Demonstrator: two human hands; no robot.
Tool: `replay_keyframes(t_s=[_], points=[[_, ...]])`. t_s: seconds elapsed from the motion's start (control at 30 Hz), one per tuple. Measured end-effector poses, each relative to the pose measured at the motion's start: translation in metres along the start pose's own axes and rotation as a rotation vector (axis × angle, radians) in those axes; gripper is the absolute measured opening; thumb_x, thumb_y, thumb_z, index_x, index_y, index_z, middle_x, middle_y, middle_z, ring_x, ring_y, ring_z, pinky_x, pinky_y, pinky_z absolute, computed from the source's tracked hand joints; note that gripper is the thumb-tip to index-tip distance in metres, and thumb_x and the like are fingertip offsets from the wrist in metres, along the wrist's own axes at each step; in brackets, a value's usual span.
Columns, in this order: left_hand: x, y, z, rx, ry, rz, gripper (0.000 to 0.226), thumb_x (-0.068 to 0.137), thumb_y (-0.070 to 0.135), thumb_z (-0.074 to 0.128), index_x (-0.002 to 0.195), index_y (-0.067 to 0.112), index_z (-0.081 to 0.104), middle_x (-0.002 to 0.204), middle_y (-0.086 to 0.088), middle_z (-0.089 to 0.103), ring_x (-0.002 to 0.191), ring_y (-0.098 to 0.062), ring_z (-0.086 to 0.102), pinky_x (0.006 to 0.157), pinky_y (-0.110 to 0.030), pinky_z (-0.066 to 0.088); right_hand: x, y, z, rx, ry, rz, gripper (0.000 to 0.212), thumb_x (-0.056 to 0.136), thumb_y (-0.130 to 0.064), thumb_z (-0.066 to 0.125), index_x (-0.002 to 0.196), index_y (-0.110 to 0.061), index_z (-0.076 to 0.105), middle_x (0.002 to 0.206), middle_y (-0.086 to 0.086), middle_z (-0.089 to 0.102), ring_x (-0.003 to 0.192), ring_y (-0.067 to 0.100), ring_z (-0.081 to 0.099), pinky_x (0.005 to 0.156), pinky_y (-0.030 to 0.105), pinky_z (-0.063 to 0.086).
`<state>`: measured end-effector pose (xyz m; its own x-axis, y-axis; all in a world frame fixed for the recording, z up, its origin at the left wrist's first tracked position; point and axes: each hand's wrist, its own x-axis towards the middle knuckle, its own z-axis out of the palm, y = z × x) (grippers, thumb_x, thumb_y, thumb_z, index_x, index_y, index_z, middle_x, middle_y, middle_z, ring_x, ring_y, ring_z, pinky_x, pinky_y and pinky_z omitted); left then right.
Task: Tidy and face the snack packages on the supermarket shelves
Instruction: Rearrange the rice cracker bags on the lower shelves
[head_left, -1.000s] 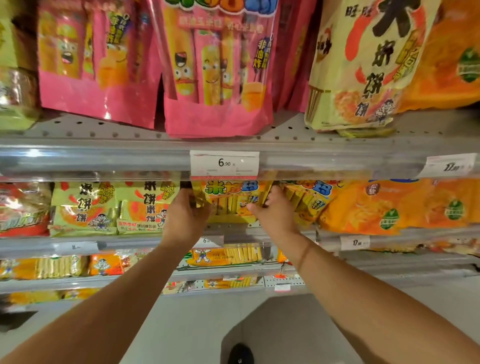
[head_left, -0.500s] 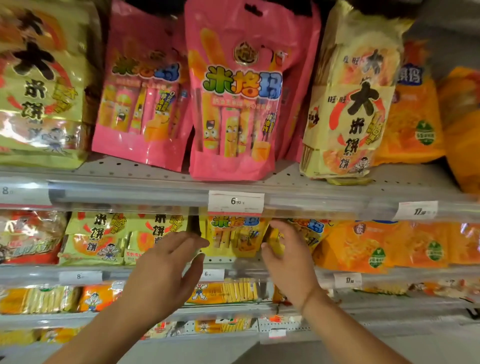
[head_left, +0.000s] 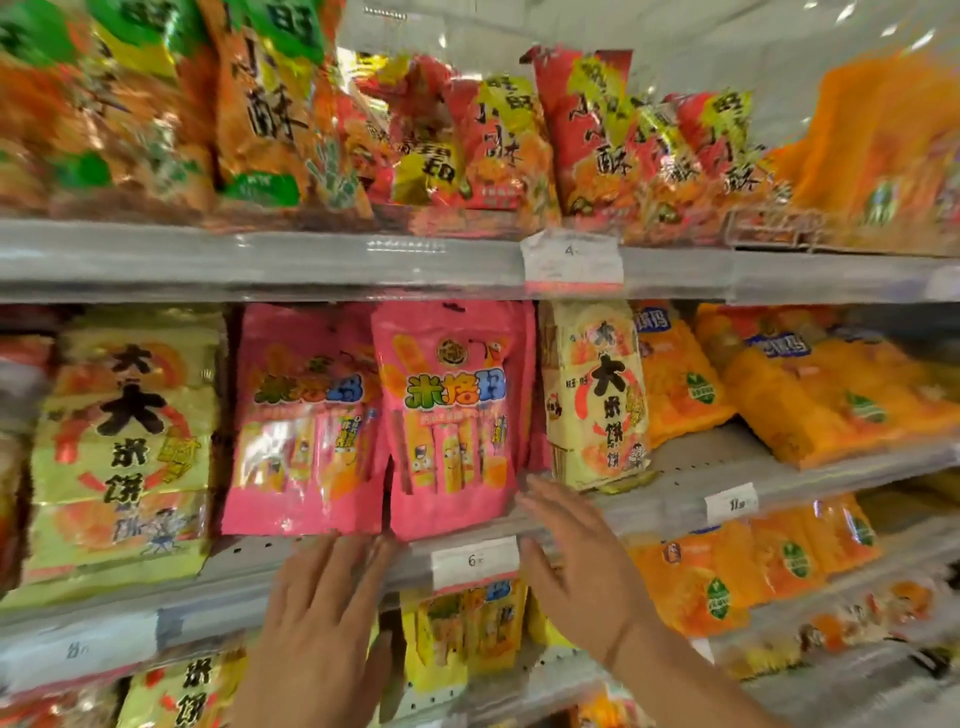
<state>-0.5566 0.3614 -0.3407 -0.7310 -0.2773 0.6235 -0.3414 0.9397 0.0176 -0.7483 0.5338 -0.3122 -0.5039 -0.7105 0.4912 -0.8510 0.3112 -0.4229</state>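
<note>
L hand (head_left: 322, 618): grip wide, fingers straight, holds nothing; tips at shelf lip (head_left: 311, 564) just below left pink pack (head_left: 301, 421).
R hand (head_left: 576, 561): grip wide, empty; fingertips beside lower R corner of front pink pack (head_left: 452, 415).
Placement: judged, hands flank the pink packs on mid shelf to square and face them.
Hidden: packs behind front row; yellow pack (head_left: 457, 634) part-covered by price tag (head_left: 475, 561).
Unclear: motion blur, top-shelf print unreadable.

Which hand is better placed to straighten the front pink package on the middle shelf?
Probably the right hand: its open fingertips already reach the lower right corner of the front pink package. The left hand, also open, sits lower, under the other pink package.
</note>
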Motion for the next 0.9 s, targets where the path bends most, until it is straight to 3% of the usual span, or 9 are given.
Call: replay_keyframes(t_s=[0.13,0.3,0.4,0.53,0.63,0.7,0.77,0.83,0.9], points=[[0.0,0.0,-0.001,0.041,0.032,0.015,0.064,0.07,0.033,0.05,0.128,0.01,0.061,0.116,-0.016,0.065,0.106,-0.043,0.058,0.09,-0.059,0.049,0.0,0.002,0.012,-0.071,-0.013,0.029,0.05,0.098,-0.039,0.044,0.147,-0.03,0.035,0.153,-0.022,0.017,0.144,0.0,0.01,0.118,0.02,0.014],[0.003,0.002,-0.012,0.064,-0.008,0.015,0.065,0.059,0.027,0.068,0.123,0.018,0.059,0.105,-0.004,0.063,0.093,-0.031,0.057,0.081,-0.049,0.051,-0.005,0.011,0.014,-0.149,-0.004,-0.054,0.051,0.097,-0.034,0.047,0.146,-0.022,0.04,0.151,-0.01,0.036,0.142,0.008,0.024,0.114,0.016,0.002],[0.006,0.008,-0.015,0.076,-0.03,-0.024,0.055,0.064,0.025,0.067,0.118,0.016,0.062,0.106,-0.003,0.064,0.092,-0.031,0.061,0.08,-0.048,0.051,0.001,0.018,0.003,-0.15,-0.007,-0.105,0.046,0.095,-0.033,0.052,0.139,-0.021,0.051,0.144,-0.008,0.047,0.136,0.009,0.035,0.114,0.02,0.009],[0.026,0.025,-0.014,0.047,0.014,-0.019,0.051,0.074,0.024,0.063,0.124,0.014,0.06,0.121,-0.011,0.061,0.11,-0.039,0.057,0.084,-0.055,0.052,0.023,0.044,-0.032,0.073,0.193,0.001,0.036,0.091,-0.024,0.062,0.127,-0.018,0.06,0.127,-0.007,0.054,0.122,0.011,0.047,0.104,0.02,0.037],[0.056,0.047,-0.008,0.059,0.036,-0.003,0.065,0.07,0.021,0.08,0.131,0.017,0.058,0.141,-0.018,0.049,0.13,-0.047,0.044,0.095,-0.065,0.044,0.051,0.073,-0.06,0.164,0.398,0.182,0.048,0.087,-0.024,0.069,0.129,-0.012,0.052,0.118,-0.002,0.052,0.11,0.014,0.049,0.089,0.011,0.036],[0.074,0.061,-0.002,0.076,0.024,0.0,0.071,0.07,0.026,0.082,0.136,0.019,0.056,0.15,-0.019,0.039,0.139,-0.047,0.032,0.1,-0.065,0.039,0.068,0.092,-0.07,0.223,0.383,0.288,0.065,0.083,-0.03,0.074,0.136,-0.007,0.044,0.127,0.006,0.052,0.117,0.019,0.047,0.1,0.024,0.04],[0.084,0.07,0.008,0.112,-0.009,-0.032,0.071,0.078,0.034,0.075,0.143,0.023,0.048,0.157,-0.017,0.028,0.145,-0.042,0.019,0.106,-0.061,0.031,0.078,0.107,-0.072,0.265,0.328,0.321,0.069,0.082,-0.035,0.074,0.137,-0.009,0.043,0.124,0.0,0.053,0.122,0.022,0.048,0.099,0.04,0.044],[0.09,0.072,0.018,0.157,-0.015,-0.065,0.069,0.08,0.042,0.071,0.143,0.025,0.048,0.158,-0.016,0.024,0.145,-0.041,0.017,0.109,-0.058,0.025,0.085,0.117,-0.072,0.342,0.281,0.31,0.059,0.081,-0.035,0.075,0.13,-0.016,0.048,0.111,-0.017,0.056,0.11,0.015,0.055,0.085,0.03,0.048],[0.093,0.071,0.024,0.186,-0.023,-0.076,0.068,0.08,0.046,0.07,0.141,0.024,0.05,0.158,-0.016,0.024,0.144,-0.042,0.019,0.108,-0.057,0.024,0.091,0.124,-0.07,0.419,0.238,0.284,0.045,0.08,-0.034,0.076,0.116,-0.02,0.052,0.101,-0.019,0.06,0.099,0.013,0.063,0.073,0.025,0.052]])
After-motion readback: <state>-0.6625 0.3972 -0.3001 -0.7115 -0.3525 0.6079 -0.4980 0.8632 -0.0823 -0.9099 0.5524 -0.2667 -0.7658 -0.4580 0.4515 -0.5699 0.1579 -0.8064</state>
